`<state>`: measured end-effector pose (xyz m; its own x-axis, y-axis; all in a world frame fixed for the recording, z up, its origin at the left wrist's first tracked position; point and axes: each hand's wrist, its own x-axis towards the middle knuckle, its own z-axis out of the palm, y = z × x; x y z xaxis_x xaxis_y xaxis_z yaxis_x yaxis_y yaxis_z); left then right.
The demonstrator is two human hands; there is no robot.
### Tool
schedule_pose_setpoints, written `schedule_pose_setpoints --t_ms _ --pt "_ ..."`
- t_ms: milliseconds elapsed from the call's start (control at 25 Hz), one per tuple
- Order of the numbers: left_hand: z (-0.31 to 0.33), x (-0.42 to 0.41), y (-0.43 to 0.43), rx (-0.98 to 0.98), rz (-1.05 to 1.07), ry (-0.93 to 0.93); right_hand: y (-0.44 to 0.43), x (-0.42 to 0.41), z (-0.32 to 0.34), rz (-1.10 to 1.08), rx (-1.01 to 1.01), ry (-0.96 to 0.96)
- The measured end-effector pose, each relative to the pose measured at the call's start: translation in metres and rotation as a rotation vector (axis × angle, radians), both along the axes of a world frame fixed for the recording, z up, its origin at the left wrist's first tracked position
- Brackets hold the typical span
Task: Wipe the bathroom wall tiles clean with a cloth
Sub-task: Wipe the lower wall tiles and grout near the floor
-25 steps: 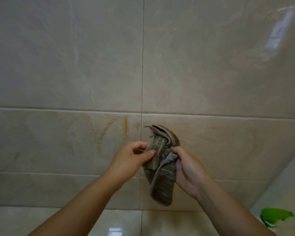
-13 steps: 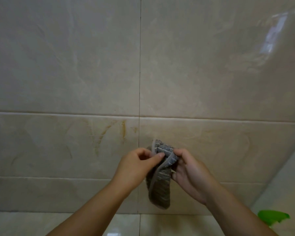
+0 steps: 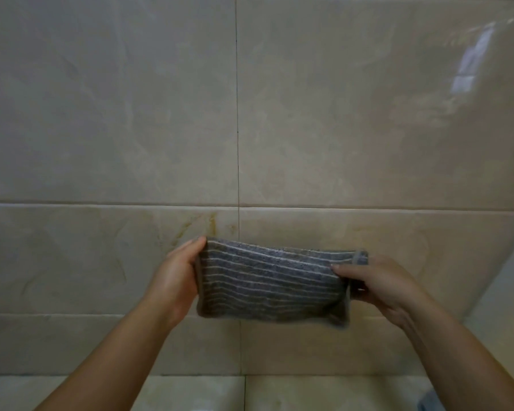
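Observation:
A grey cloth with thin pale stripes [image 3: 270, 284] is stretched flat between both hands in front of the wall. My left hand [image 3: 177, 277] grips its left edge, fingers behind and thumb side in front. My right hand [image 3: 377, 284] pinches its right edge, the thumb lying on the front of the cloth. Behind it are glossy beige marbled wall tiles [image 3: 353, 114]. A yellowish-brown streaky stain [image 3: 212, 223] marks the lower tile just above the cloth's left corner, beside the vertical grout line.
A vertical grout line [image 3: 237, 99] and a horizontal one [image 3: 101, 204] divide the tiles. A side wall [image 3: 508, 292] meets this wall at the right. A pale tiled ledge or floor [image 3: 196, 393] runs along the bottom. Window light reflects at the upper right [image 3: 469, 66].
The cloth hung bunched and folded between my hands; now both hands have pulled apart sideways and spread it out flat. The green object at the lower right is no longer in view.

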<state>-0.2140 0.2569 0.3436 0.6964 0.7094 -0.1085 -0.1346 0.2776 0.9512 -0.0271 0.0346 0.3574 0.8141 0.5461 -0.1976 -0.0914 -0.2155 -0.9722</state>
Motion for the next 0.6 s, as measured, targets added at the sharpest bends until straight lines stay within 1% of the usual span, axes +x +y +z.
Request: schedule_pose_setpoints --t_ms 200,240,320,400,480,560,600 --pt "0.000 -0.002 -0.006 0.257 0.132 0.062 -0.005 0.011 -0.001 -0.155 -0.095 -0.194" --pt "0.001 -0.002 -0.006 0.347 0.177 0.083 -0.006 0.011 -0.002 -0.166 -0.111 -0.243" --pt "0.004 -0.005 -0.005 0.524 0.243 0.182 -0.008 0.010 -0.002 -0.128 -0.186 -0.350" --pt "0.004 -0.007 -0.004 0.513 0.255 0.203 -0.010 0.012 -0.004 -0.056 -0.286 -0.429" --pt "0.002 -0.008 -0.006 0.378 0.198 0.172 -0.013 0.014 -0.004 -0.028 -0.401 -0.503" --pt "0.001 -0.008 -0.009 0.254 0.168 0.157 -0.016 0.018 -0.003 -0.055 -0.544 -0.649" --pt "0.001 -0.007 -0.011 0.206 0.165 0.145 -0.017 0.019 -0.002 -0.074 -0.560 -0.700"
